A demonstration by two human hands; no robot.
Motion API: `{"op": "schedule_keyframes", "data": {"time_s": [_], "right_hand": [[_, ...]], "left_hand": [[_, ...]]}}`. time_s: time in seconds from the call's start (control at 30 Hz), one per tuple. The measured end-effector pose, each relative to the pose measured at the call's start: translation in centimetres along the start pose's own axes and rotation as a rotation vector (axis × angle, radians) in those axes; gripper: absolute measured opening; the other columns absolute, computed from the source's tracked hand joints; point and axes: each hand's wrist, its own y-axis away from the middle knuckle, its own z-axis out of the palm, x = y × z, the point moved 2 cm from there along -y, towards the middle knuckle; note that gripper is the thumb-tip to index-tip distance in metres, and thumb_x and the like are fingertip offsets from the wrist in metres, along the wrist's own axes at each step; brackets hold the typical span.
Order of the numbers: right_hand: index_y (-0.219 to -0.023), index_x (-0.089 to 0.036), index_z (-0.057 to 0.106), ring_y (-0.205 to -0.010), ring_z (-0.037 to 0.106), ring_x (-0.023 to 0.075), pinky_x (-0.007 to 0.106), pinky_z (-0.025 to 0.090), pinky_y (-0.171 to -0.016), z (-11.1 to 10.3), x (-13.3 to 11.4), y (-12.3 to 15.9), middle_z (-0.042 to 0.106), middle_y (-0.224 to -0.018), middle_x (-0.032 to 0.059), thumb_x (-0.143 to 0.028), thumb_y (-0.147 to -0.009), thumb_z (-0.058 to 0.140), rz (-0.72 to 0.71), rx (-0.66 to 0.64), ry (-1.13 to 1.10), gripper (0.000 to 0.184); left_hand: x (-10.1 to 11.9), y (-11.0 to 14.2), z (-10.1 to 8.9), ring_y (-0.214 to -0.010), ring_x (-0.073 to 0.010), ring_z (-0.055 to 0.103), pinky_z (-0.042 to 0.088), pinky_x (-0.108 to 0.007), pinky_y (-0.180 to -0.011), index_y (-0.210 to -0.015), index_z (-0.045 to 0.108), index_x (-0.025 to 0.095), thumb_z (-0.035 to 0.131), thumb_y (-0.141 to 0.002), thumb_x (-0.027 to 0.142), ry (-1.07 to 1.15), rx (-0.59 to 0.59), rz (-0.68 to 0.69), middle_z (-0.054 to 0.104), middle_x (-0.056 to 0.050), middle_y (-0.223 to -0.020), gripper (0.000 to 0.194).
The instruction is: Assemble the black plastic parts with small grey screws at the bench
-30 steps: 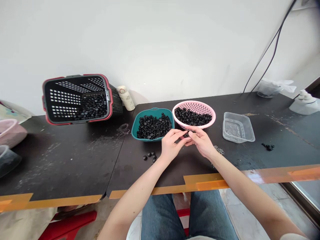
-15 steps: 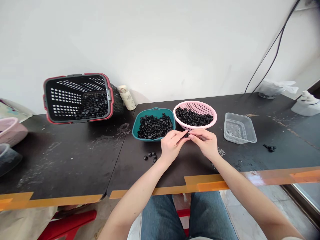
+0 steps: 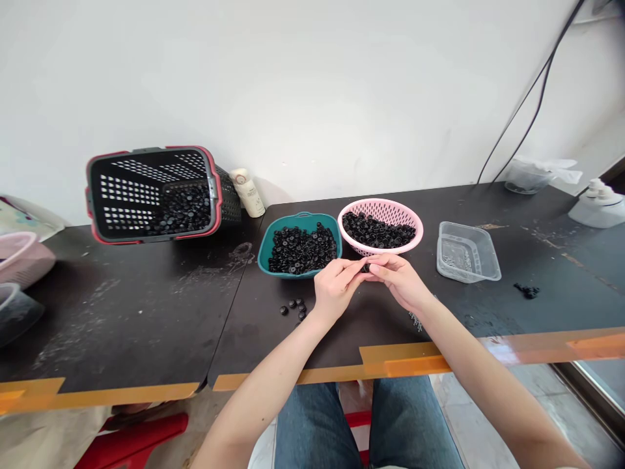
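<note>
My left hand (image 3: 336, 284) and my right hand (image 3: 394, 279) meet in front of the pink basket, fingertips pinched together around a small round black part (image 3: 366, 268). Fingers cover most of it, so its exact kind does not show. Behind my left hand stands a teal basin (image 3: 263, 255) full of black round pieces with centre holes. The pink basket (image 3: 415, 241) beside it holds black ring-like pieces. Several black knob-like caps (image 3: 293, 304) lie on the table left of my left wrist. Small silvery screw-like pieces (image 3: 415, 321) lie partly hidden by my right forearm.
On the left, a black crate with a red rim (image 3: 215, 189) lies tipped with black pieces inside. A pale bottle (image 3: 248, 193) stands behind it. To the right are a clear plastic tub (image 3: 488, 267) and a small black heap (image 3: 527, 290). Orange tape (image 3: 342, 374) lines the table's front edge.
My right hand has tilted and shifted slightly toward my left hand, fingers closing further round the black part. More of the silvery pieces' lower part shows beside my forearm.
</note>
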Motion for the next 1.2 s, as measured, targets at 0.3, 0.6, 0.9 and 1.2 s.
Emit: {"op": "schedule_keyframes", "data": {"time_s": [0.3, 0.6, 0.9, 1.2], "right_hand": [[-0.094, -0.018, 0.069, -0.088, 0.066, 0.0154, 0.031, 0.053, -0.085, -0.2, 0.0, 0.0, 0.07, -0.094, 0.005, -0.033, -0.081, 0.07, 0.378, -0.333, -0.168, 0.02], [-0.083, -0.017, 0.074, -0.083, 0.064, 0.0126, 0.03, 0.046, -0.094, -0.1, 0.9, -0.2, 0.072, -0.082, 0.0014, -0.029, -0.073, 0.078, 0.321, -0.251, -0.258, 0.016], [-0.087, -0.021, 0.071, -0.085, 0.063, 0.0114, 0.029, 0.047, -0.089, 0.8, 1.7, 0.3, 0.07, -0.085, -0.0004, -0.03, -0.077, 0.075, 0.414, -0.223, -0.44, 0.014], [-0.088, -0.023, 0.073, -0.075, 0.063, 0.0142, 0.03, 0.051, -0.074, 0.9, 0.4, 0.4, 0.07, -0.085, 0.0008, -0.03, -0.07, 0.079, -0.011, 0.061, 0.019, 0.02]], "left_hand": [[0.0, 0.1, 0.1, -0.08, -0.0143, 0.063, 0.052, -0.027, -0.07, -0.112, 0.066, 0.023, 0.062, -0.086, 0.025, -0.008, -0.012, 0.068, 0.069, -0.004, -0.089, 0.026], [0.0, -0.2, 0.2, -0.078, -0.0142, 0.061, 0.05, -0.028, -0.07, -0.109, 0.068, 0.022, 0.064, -0.084, 0.028, 0.021, -0.012, 0.036, 0.07, -0.004, -0.086, 0.026], [-0.3, -0.3, 0.0, -0.078, -0.0146, 0.062, 0.051, -0.028, -0.07, -0.11, 0.067, 0.02, 0.064, -0.084, 0.028, 0.029, -0.007, 0.057, 0.069, -0.005, -0.086, 0.027], [-0.6, -0.1, 0.1, -0.08, -0.0148, 0.062, 0.051, -0.028, -0.072, -0.109, 0.067, 0.02, 0.065, -0.083, 0.025, 0.0, 0.024, 0.05, 0.07, -0.005, -0.09, 0.026]]}}
